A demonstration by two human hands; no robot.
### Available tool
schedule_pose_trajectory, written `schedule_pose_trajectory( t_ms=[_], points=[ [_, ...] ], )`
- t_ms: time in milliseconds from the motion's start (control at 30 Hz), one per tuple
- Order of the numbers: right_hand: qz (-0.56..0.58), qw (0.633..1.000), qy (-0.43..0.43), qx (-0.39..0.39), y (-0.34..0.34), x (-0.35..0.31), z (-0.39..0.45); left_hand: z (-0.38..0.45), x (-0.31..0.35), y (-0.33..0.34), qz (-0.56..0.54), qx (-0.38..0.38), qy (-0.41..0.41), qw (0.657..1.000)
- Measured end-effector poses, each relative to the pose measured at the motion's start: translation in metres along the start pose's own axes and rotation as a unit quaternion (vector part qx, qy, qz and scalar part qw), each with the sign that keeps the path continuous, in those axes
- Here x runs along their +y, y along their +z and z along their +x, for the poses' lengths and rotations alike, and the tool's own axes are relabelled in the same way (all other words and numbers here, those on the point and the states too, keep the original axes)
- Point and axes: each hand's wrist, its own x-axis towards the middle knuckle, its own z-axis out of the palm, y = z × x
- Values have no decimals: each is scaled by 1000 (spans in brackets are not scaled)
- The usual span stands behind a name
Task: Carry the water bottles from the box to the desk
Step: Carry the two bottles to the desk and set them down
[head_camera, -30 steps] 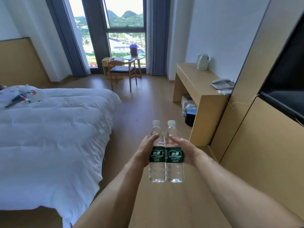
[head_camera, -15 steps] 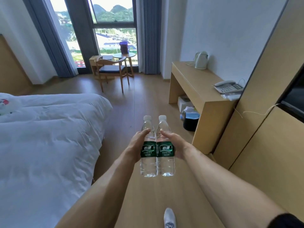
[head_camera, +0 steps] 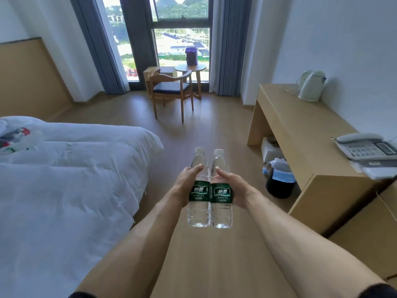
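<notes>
Two clear water bottles with white caps and green labels stand upright side by side in the air in front of me. My left hand grips the left bottle around its label. My right hand grips the right bottle the same way. The bottles touch each other. The light wooden desk stands against the right wall, ahead and to the right of the bottles. The box is not in view.
On the desk sit a white kettle at the far end and a telephone with papers at the near end. A dark bin stands under it. A white bed fills the left. A chair and round table stand by the window.
I have walked forward along the wooden floor with both bottles held as before. The desk is nearer and larger at the right, and the bed has slid further back on the left.
</notes>
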Motion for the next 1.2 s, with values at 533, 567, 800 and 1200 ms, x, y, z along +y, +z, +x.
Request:
schedule_pose_trajectory(
  t_ms=[533, 567, 800, 1200],
  points=[
    [19, 998, -31, 42, -69, -148, 215, 280, 91, 18, 16, -44, -4, 999],
    [24, 998, -32, 48, -73, -161, 231, 302, 100, 19, 20, -50, -7, 999],
    [68, 994, -58, 69, -98, -245, 325, 433, 163, 34, 46, -96, -36, 994],
    [125, 980, -93, 124, -221, -328, 426, 592, 206, 130, 95, -178, -50, 978]
  ],
)
